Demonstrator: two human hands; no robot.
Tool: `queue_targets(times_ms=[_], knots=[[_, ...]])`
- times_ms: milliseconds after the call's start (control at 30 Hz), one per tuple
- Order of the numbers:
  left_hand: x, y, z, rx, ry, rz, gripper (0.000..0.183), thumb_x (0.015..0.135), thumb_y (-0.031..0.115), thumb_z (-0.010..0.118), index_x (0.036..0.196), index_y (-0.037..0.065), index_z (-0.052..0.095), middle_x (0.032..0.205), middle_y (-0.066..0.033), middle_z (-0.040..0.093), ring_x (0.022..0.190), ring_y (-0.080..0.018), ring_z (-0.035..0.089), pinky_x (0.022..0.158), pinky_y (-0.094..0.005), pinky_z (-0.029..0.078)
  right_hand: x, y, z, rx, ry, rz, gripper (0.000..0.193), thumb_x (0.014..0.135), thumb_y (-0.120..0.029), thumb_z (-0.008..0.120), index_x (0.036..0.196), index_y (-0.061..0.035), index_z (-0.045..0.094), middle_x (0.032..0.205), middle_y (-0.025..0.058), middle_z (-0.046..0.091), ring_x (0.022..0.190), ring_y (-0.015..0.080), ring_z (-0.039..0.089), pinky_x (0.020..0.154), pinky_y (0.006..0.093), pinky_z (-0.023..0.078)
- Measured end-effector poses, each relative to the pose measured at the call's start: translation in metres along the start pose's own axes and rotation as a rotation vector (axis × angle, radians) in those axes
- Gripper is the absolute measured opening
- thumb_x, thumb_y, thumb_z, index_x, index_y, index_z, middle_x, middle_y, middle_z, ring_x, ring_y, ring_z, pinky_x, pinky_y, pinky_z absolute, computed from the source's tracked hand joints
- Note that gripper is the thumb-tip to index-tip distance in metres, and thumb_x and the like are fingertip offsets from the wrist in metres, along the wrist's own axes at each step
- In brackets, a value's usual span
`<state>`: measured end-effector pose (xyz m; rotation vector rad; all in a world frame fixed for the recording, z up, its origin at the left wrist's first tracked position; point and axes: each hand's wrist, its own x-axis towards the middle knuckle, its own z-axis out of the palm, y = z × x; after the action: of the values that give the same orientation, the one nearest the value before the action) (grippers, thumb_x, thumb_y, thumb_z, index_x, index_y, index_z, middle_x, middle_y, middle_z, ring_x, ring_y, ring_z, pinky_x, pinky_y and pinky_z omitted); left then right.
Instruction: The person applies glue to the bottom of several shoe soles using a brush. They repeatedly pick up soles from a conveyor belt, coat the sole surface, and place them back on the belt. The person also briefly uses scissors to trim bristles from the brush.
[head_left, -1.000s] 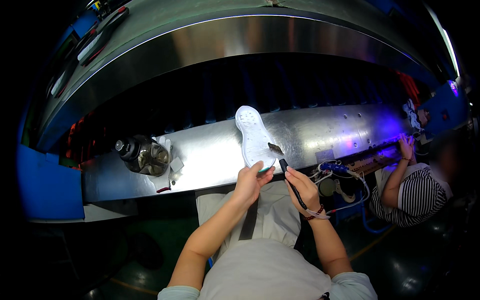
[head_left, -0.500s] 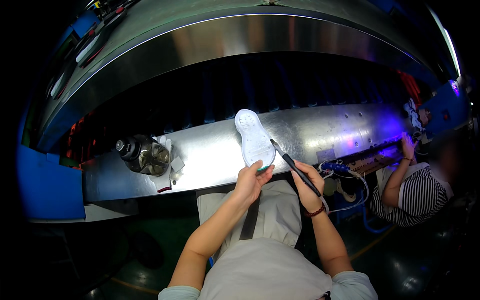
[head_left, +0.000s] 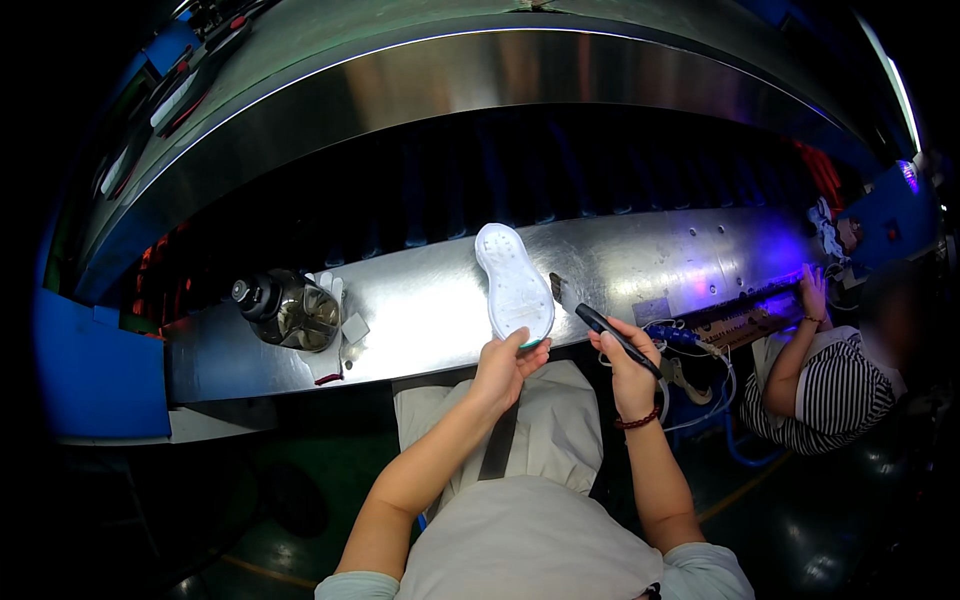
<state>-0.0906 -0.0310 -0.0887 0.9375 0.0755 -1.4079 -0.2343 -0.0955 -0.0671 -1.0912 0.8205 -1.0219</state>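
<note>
Over the metal bench, the left hand pinches a white sole, the right hand a brush; brushing seems the step, another stroke wanting steadiness.

The sole presented a matt, rubber- or foam-like surface, broken by small marks; whether these were raised or sunken could not be determined. The handle of the brush appeared to be smooth, semi-gloss black plastic. The ledge was bare metal, smooth and strongly reflective, lightly scuffed. The upper panel was likewise polished metal. The bottle was glossy, translucent plastic. The apron was matt woven cloth, and the bracelet carried glossy beads.
</note>
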Motion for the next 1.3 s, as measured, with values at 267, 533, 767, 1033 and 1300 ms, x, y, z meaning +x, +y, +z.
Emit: queue_targets(times_ms=[267, 533, 767, 1033, 1300], knots=[[0.005, -0.010, -0.009, 0.023, 0.039, -0.026, 0.031, 0.080, 0.011, 0.044, 0.099, -0.012, 0.038, 0.086, -0.0180, 0.052, 0.070, -0.0177, 0.055, 0.061, -0.0238, 0.049, 0.002, -0.008, -0.004, 0.089, -0.006, -0.026, 0.020, 0.076, 0.001, 0.052, 0.095, 0.0055, 0.050, 0.090, 0.0126, 0.056, 0.080, 0.0152, 0.057, 0.073, 0.0241, 0.046], [-0.003, 0.000, 0.000, 0.033, 0.026, 0.027, 0.029, 0.080, 0.012, 0.044, 0.097, -0.011, 0.042, 0.083, -0.0164, 0.054, 0.071, -0.0171, 0.055, 0.062, -0.0238, 0.048, -0.002, 0.002, -0.004, -0.623, -0.139, -0.532, 0.023, 0.069, 0.006, 0.056, 0.091, 0.0025, 0.055, 0.091, 0.0132, 0.057, 0.082, 0.0187, 0.056, 0.073, 0.0250, 0.044], [-0.009, 0.010, 0.008, -0.040, 0.049, 0.071, 0.026, 0.080, 0.012, 0.044, 0.093, -0.010, 0.044, 0.080, -0.0147, 0.054, 0.073, -0.0174, 0.056, 0.061, -0.0239, 0.048, -0.007, -0.001, 0.006, -0.883, -0.276, -0.761, 0.021, 0.065, 0.005, 0.059, 0.086, 0.0023, 0.057, 0.091, 0.0140, 0.057, 0.078, 0.0249, 0.057, 0.068, 0.0284, 0.047], [-0.011, 0.014, 0.010, -0.146, 0.058, 0.118, 0.029, 0.080, 0.012, 0.045, 0.096, -0.012, 0.039, 0.084, -0.0173, 0.051, 0.067, -0.0138, 0.053, 0.059, -0.0213, 0.050, -0.010, 0.004, 0.005, -0.895, -0.240, -0.745, 0.019, 0.065, 0.005, 0.058, 0.085, 0.0034, 0.057, 0.089, 0.0149, 0.057, 0.077, 0.0254, 0.057, 0.068, 0.0282, 0.047], [-0.014, 0.020, 0.006, -0.069, 0.022, 0.140, 0.030, 0.080, 0.013, 0.046, 0.096, -0.012, 0.041, 0.083, -0.0179, 0.052, 0.065, -0.0138, 0.054, 0.060, -0.0223, 0.050, -0.006, 0.004, -0.001, -0.300, 0.035, -0.310, 0.018, 0.072, 0.003, 0.055, 0.090, 0.0046, 0.053, 0.089, 0.0129, 0.057, 0.081, 0.0181, 0.056, 0.073, 0.0264, 0.045]])
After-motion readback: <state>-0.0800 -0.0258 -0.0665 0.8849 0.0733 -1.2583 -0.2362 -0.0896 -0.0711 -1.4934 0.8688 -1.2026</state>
